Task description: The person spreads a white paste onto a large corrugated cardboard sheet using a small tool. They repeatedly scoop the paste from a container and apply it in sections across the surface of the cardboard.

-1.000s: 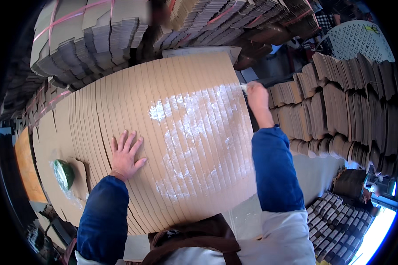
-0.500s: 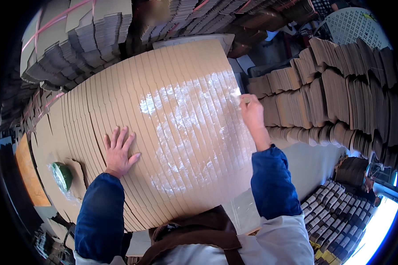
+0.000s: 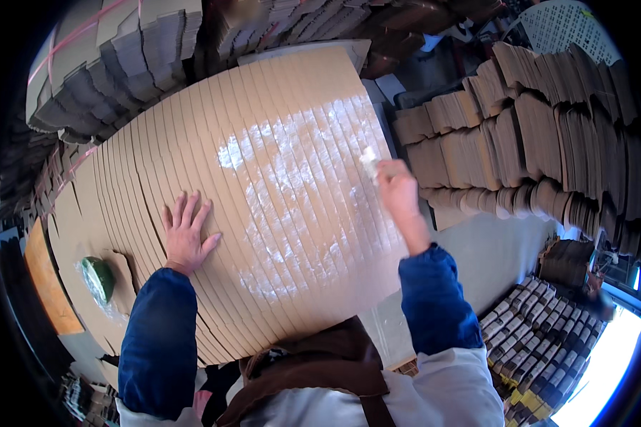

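A fanned row of overlapping brown cardboard sheets (image 3: 292, 82) spreads out before me, their edges stepped like shingles. Shiny white wet paste (image 3: 299, 192) covers much of their right half. My left hand (image 3: 185, 238) lies flat on the bare cardboard left of the paste, fingers spread. With closed fingers my right hand (image 3: 399, 192) grips a small brush (image 3: 369, 160) with a white head, at the right edge of the pasted area. Most of the brush's handle is hidden in the fist.
On the far left of the sheets sits a green rounded thing (image 3: 97, 280) in clear plastic, beside a torn cardboard piece (image 3: 123, 274). Cardboard stacks (image 3: 541, 135) stand at the right, and tied bundles (image 3: 121, 67) at the back left. Lower right are rows of packed bundles (image 3: 538, 341).
My right hand and the brush have moved left and slightly nearer, from the sheets' right edge onto the pasted cardboard. The left hand stays flat in its place. The whole view has shifted slightly.
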`<state>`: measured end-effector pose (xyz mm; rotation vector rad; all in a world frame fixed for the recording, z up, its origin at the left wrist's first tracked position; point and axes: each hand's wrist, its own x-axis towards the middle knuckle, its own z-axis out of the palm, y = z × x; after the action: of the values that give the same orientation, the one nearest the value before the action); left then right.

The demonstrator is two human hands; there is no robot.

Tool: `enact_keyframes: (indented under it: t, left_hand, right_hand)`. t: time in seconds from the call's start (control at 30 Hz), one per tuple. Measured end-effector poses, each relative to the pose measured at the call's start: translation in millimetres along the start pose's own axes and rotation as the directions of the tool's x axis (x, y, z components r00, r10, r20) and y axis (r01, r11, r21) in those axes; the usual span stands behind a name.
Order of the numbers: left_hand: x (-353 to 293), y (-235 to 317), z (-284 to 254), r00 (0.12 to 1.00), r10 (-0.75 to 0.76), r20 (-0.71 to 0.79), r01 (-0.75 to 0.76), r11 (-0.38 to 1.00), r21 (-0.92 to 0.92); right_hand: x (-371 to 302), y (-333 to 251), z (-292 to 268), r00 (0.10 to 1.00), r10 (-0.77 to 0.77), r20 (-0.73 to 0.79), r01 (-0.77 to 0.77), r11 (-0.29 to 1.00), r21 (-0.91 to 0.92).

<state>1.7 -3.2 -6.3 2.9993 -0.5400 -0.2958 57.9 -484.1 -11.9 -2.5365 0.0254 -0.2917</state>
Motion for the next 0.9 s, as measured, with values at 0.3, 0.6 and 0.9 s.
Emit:
enact_keyframes:
  t: [0.3,0.6,0.9]
  left_hand:
    - [2,2,3,1.0,-0.01,0.002,0.01,1.0,0.014]
    - [0,-3,1,1.0,0.005,-0.007,-0.005,1.0,0.026]
    - [-1,0,1,0.999,0.01,-0.035,-0.01,1.0,0.01]
  right_hand:
    - [-42,7,-20,0.996,0.084,0.042,-0.08,0.994,-0.081]
    - [-65,8,-45,0.987,0.149,0.057,-0.139,0.979,-0.151]
    - [-63,-36,1,0.973,-0.075,0.217,0.085,0.996,-0.038]
